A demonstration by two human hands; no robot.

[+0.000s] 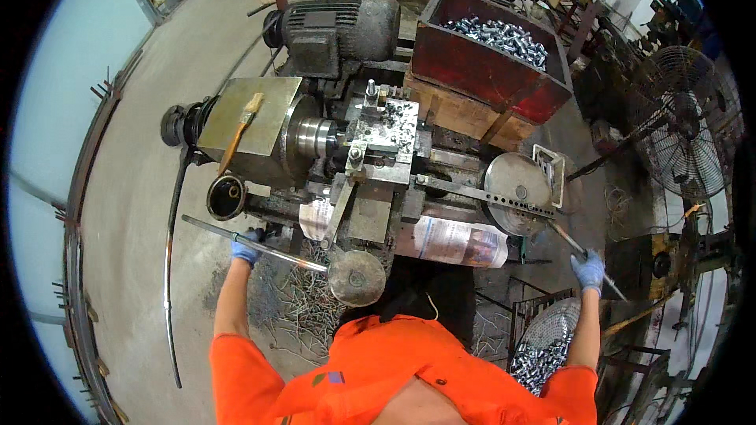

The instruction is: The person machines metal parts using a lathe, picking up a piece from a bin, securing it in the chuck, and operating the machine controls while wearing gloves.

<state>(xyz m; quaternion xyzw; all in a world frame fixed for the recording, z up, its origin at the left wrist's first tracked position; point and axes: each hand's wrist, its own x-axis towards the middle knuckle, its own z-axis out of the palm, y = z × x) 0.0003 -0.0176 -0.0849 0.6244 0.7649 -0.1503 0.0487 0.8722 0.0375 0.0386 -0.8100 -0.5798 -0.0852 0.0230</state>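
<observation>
My left hand [246, 247], in a blue glove, is closed at a long slanting metal rod [287, 256], left of a round metal disc [356, 277]. Part of its grip is hidden. At the right, my right hand [588, 271], also gloved in blue, wraps round a thin metal lever rod [564, 236]. The upper end of that lever meets a flat bar with a row of holes [472, 190]. Between the hands stands a lathe-like machine with a shiny spindle chuck [313, 138] and a tool block [394, 130] strewn with dark chips.
A wooden-handled brush [241, 132] lies on the headstock cover, with a motor [342, 27] behind. A red bin [492, 51] holds many small metal parts. More parts fill a basket [543, 346] at lower right. A caged fan [683, 122] stands at right. Metal shavings [303, 307] litter the floor.
</observation>
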